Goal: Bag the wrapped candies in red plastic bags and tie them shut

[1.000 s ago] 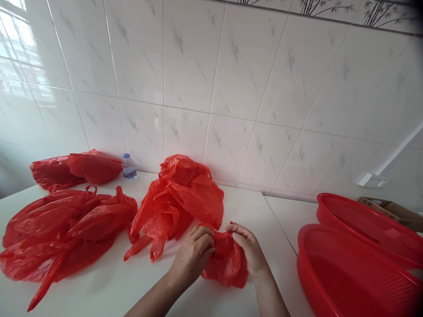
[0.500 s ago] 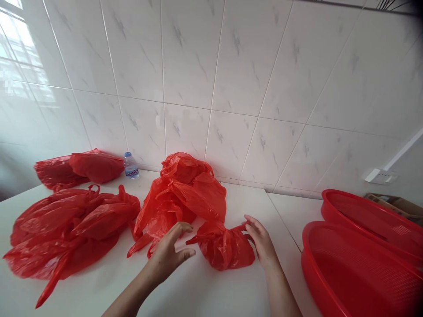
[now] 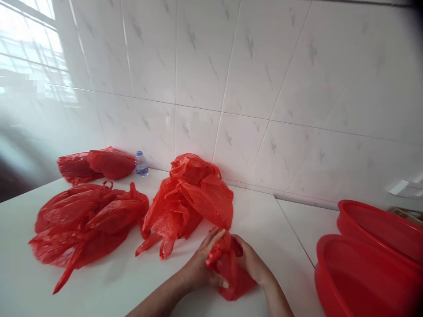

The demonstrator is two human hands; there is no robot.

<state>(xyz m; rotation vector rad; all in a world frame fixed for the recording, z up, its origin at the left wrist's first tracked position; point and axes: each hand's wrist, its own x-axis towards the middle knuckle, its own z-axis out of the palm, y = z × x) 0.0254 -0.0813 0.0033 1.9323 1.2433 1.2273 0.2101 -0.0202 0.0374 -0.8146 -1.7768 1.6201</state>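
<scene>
Between my hands is a small tied red plastic bag (image 3: 233, 275), tilted on the white table. My left hand (image 3: 205, 264) grips its left side, with the thumb low in front and the fingers near the knot. On the right side, my right hand (image 3: 249, 259) is wrapped around the same bag; some of its fingers are hidden behind the plastic. What the bag contains cannot be made out. Just behind it lies a crumpled heap of loose red plastic bags (image 3: 191, 198).
At the left lies a pile of red plastic bags (image 3: 89, 220), with more red bags (image 3: 99, 165) against the tiled wall. A water bottle (image 3: 142, 165) stands beside them. Two red plastic baskets (image 3: 325, 255) occupy the right side. A seam (image 3: 294, 231) runs between the table sections.
Both hands have closed on the small red bag, which was on the table between them with my left hand apart from it. The bag is now turned and nearer to me. The view has shifted left.
</scene>
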